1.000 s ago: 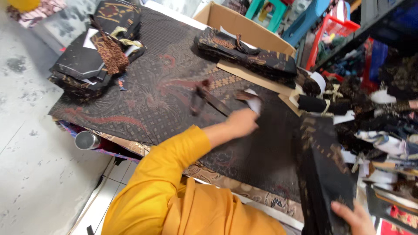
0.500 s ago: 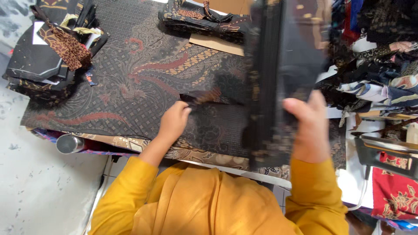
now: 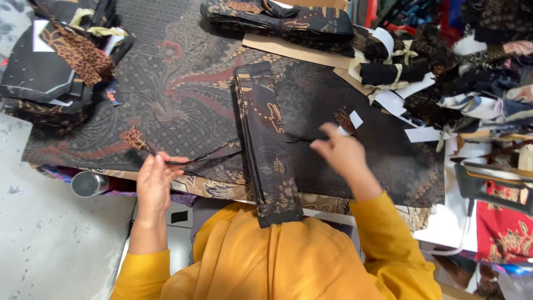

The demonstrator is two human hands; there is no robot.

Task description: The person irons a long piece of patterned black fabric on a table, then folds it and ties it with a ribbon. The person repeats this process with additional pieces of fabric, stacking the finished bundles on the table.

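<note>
Batik stack point(image 3: 268, 144) lies mid-frame, one end overhanging the table's near edge.
Your left hand point(image 3: 154, 180) pinches a dark strip point(image 3: 208, 160); your right hand point(image 3: 341, 153), blurred, pinches another; open cloth point(image 3: 166, 100) lies upper left.

At your far left sits a stack of folded dark fabric point(image 3: 50, 72); a metal can point(image 3: 88, 184) stands below the table edge; tied fabric bundles point(image 3: 388, 72) crowd your right.
</note>
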